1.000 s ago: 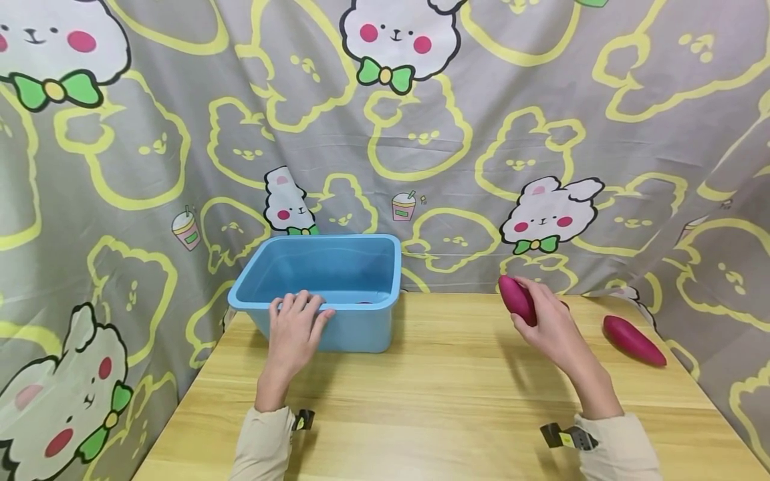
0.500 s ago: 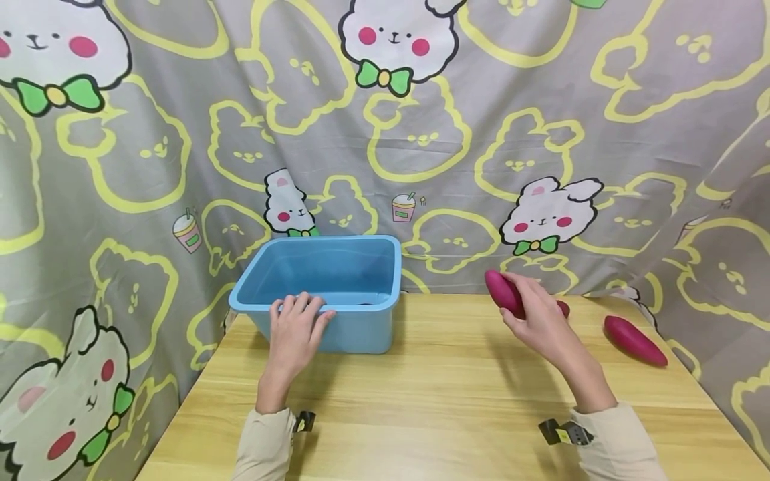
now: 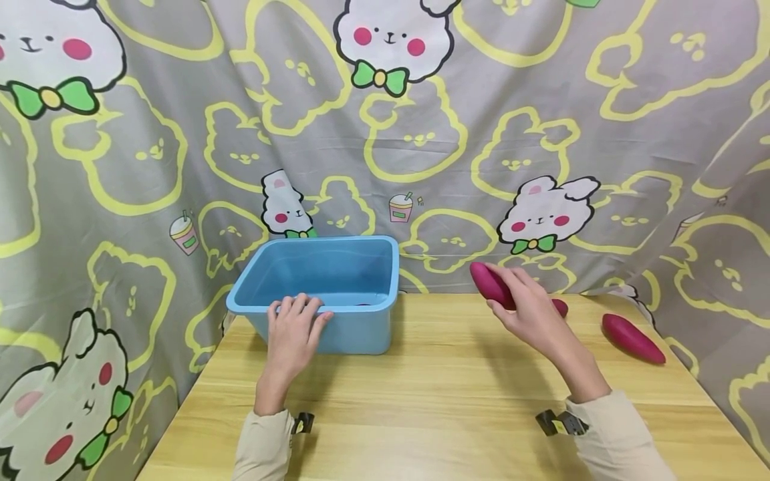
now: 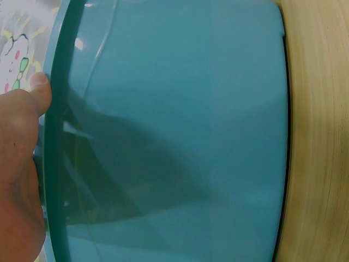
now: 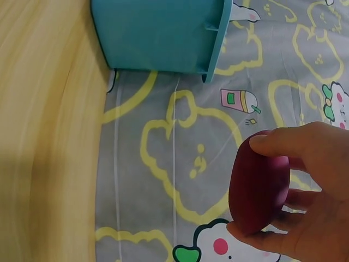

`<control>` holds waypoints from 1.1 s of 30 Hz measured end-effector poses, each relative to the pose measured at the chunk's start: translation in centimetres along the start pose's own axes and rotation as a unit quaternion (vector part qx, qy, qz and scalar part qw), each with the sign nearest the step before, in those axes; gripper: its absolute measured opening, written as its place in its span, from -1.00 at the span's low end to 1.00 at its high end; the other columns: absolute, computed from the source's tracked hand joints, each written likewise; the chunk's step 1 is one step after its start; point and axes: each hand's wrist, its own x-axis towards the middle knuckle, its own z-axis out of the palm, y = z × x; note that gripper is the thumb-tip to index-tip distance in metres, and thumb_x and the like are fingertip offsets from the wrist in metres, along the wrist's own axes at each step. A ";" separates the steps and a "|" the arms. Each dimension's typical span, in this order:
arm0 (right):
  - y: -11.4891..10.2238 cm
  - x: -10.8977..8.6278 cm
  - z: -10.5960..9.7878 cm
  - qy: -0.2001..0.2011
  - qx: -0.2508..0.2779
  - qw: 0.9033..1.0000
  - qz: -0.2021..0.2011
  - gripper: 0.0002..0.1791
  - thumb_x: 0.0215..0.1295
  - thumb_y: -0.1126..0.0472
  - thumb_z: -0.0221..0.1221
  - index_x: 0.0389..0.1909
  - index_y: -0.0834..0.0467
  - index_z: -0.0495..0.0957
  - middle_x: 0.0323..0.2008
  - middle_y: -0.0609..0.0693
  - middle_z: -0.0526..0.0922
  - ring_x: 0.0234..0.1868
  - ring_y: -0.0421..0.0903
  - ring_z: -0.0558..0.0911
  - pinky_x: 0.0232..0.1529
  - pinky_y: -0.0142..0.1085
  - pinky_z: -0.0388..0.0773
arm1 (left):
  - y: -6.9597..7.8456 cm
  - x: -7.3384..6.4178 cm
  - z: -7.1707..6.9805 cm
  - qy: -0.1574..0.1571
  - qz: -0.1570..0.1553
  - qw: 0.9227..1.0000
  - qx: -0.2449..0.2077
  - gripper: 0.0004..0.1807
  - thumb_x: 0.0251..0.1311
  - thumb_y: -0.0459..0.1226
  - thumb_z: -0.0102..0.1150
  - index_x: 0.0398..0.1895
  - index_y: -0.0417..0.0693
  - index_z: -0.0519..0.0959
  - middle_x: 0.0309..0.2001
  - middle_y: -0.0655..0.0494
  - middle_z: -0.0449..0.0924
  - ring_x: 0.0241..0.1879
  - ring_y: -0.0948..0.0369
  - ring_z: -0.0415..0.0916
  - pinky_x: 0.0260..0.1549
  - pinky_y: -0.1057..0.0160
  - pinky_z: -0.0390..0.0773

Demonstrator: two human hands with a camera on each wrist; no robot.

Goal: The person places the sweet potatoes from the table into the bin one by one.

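Observation:
In the head view my right hand grips a purple sweet potato above the table, to the right of the blue bin. The right wrist view shows the thumb and fingers around that sweet potato. My left hand holds the near rim of the bin, its fingers curled over the edge; the left wrist view shows the thumb outside the rim. A bit of something dark red shows at the bin's bottom, mostly hidden by the near wall.
On the wooden table, a second sweet potato lies at the right. Another sweet potato is partly hidden behind my right hand. A patterned grey curtain hangs behind and along both sides of the table.
My right hand has moved left and slightly up with the sweet potato, uncovering more of the one behind it. My left hand has stayed on the bin's rim.

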 end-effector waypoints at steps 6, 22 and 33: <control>-0.7 0.7 0.0 -0.007 -0.008 1.000 -0.004 -0.27 0.21 0.27 0.45 0.41 0.11 0.43 -0.01 0.19 0.56 -0.14 0.14 0.57 -0.24 0.06 0.60 | 0.0 0.1 0.0 0.002 0.003 1.000 -0.002 -0.77 0.48 -0.04 0.13 -0.15 0.02 0.57 -0.17 0.00 0.50 -0.09 -0.11 0.38 0.16 -0.31 0.13; -2.7 3.0 0.4 -0.022 -0.003 0.999 -0.029 -0.33 0.28 0.17 0.42 0.40 0.02 0.45 0.13 0.13 0.61 0.00 0.11 0.61 -0.14 0.08 0.63 | 0.1 0.1 0.0 0.001 -0.001 1.000 -0.002 -0.76 0.48 -0.03 0.12 -0.14 0.02 0.58 -0.15 -0.01 0.52 -0.06 -0.11 0.38 0.16 -0.31 0.12; -4.5 4.8 1.0 -0.031 0.001 0.998 -0.047 -0.32 0.30 0.17 0.41 0.43 0.01 0.44 0.10 0.15 0.56 -0.06 0.13 0.62 -0.19 0.03 0.67 | 0.1 0.1 0.0 0.001 -0.002 1.000 -0.003 -0.77 0.47 -0.04 0.14 -0.14 0.01 0.58 -0.16 -0.01 0.52 -0.08 -0.11 0.38 0.16 -0.31 0.12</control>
